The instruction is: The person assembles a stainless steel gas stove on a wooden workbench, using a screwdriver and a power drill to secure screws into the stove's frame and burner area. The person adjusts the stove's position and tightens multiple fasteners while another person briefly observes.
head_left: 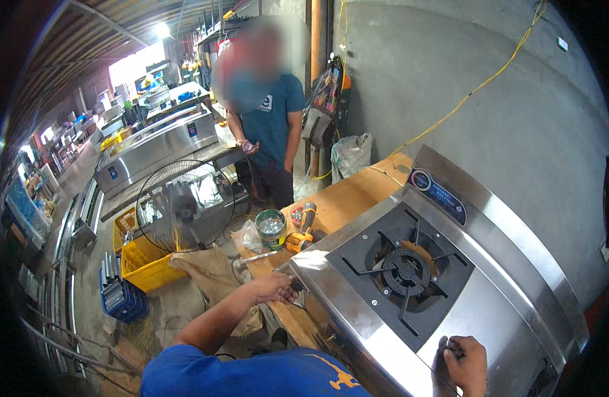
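Head view: one stainless steel stove [370, 325] stands on a wooden bench [367, 193], close in front of the wearer, cooktop up, its raised back toward the grey wall [503, 86]. Step in hand, as judged: close handwork at two places on the stove, one at the front left corner, one on the top panel right of the burner [406, 271]. Left hand [274, 289]: reaches to the corner, fingers bent and partly spread, thumb side by a small dark part; cannot tell whether that part is gripped or only touched. Right hand [468, 368]: fingers curled in, tips drawn together low over the steel; cannot tell whether anything small is pinched, as the mirrored dark shape beside them confuses the outline. Next move, as judged, calls for light fingertip control on the right and a steady left at the corner. Counts: hands of the wearer, two; burners fully in sight, one; blue label panel on the stove's back, one; orange and black drill [298, 242], one, lying just beside one green tub [272, 244] of small bits; caged fan [184, 208], one; yellow crates [149, 270] near it, two; blue crate [124, 304], one; co-worker [270, 122] standing past the bench, one.
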`<state>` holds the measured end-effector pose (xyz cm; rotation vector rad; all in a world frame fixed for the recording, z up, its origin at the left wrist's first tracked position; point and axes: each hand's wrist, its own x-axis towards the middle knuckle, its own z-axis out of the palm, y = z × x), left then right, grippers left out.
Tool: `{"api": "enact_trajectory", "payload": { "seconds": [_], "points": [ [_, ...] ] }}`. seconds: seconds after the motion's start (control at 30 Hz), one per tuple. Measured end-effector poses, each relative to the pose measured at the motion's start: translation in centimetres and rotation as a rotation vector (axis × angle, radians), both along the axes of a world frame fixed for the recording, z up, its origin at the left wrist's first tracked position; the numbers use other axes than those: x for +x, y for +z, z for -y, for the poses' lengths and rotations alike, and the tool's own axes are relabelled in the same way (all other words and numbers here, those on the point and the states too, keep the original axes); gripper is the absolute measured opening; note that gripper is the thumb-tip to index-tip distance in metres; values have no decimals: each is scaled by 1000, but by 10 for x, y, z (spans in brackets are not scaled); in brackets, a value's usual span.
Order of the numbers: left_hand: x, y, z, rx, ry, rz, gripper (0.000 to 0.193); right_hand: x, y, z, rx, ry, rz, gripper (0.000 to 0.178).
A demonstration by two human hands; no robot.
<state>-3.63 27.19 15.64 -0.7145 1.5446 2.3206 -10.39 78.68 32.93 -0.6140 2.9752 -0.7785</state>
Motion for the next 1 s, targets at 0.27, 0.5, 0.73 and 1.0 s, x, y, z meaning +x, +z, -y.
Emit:
{"api": "enact_trajectory", "payload": {
  "seconds": [0.27, 0.5, 0.73, 1.0],
  "points": [
    [3, -13, -13, -727, -35, -230, 33, -6, -14, -6, 532, 267, -551, 32],
    [4, -12, -23, -1155, -58, -340, 31, -17, -17, -1, -34, 45, 139, 33],
    [-9, -28, 3, 133, -119, -108, 23, -22, -5, 53, 199, 225, 50, 30],
    [-9, -27, -15, -552, -86, -280, 31, -26, 15, 200, 69, 631, -143, 27]
  ]
}}
